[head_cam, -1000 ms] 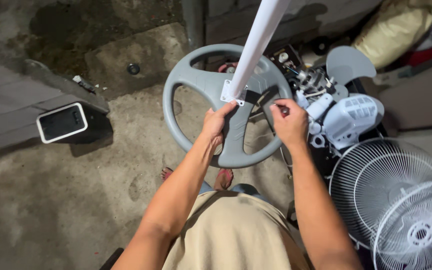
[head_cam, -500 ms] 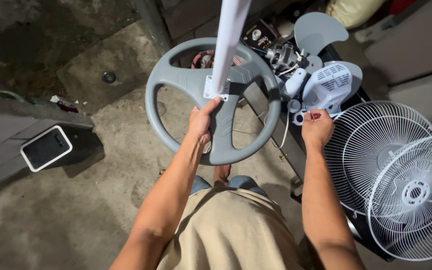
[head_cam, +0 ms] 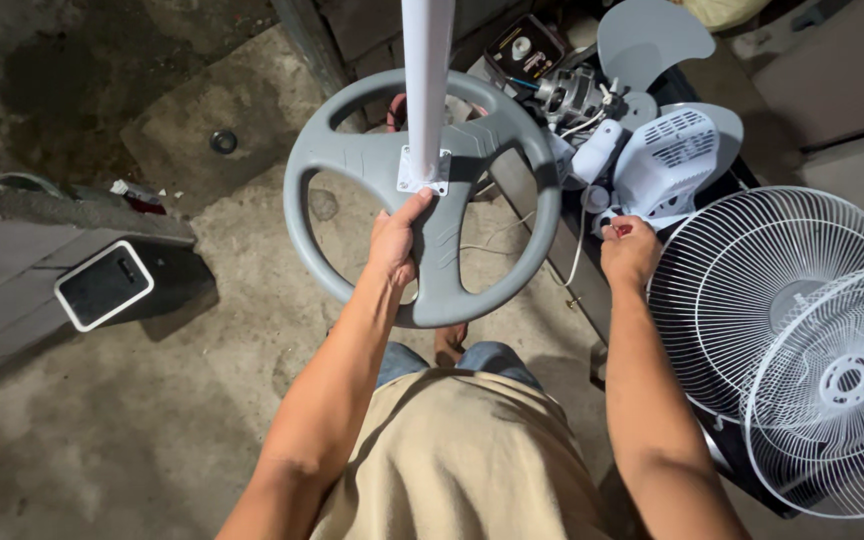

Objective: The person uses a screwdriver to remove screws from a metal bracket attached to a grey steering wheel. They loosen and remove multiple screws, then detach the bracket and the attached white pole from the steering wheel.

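Grey fan base (head_cam: 422,195) is held up off the concrete floor (head_cam: 102,440), just in front of the torso, with the white pole (head_cam: 426,70) rising from its hub towards the camera. Left hand (head_cam: 394,243) is wrapped round the lower centre spoke just below the white mounting plate (head_cam: 423,171): fingers curled shut on the spoke, thumb up against the plate.

Base is judged rigid moulded plastic, matt, ring-and-three-spoke shape. Probably moderate weight, top-heavy with the pole attached, so a grip near the hub is the sensible hold; the rim would give a long lever and twist. Surface looks slightly textured, not slippery.

Right hand (head_cam: 630,250) is closed at the white motor housing (head_cam: 672,165), pinching something small with a red spot; what exactly cannot be told. A thin white cord (head_cam: 579,250) hangs just beside it.

Housing is vented, glossy plastic, likely brittle at the slots. Bare motor (head_cam: 570,95) with exposed windings sits behind it, grey blade (head_cam: 652,40) beyond. Two white wire guards (head_cam: 802,340) lie overlapped at the right: light, springy, easily bent. A white-framed dark device (head_cam: 104,285) lies well apart at the left.
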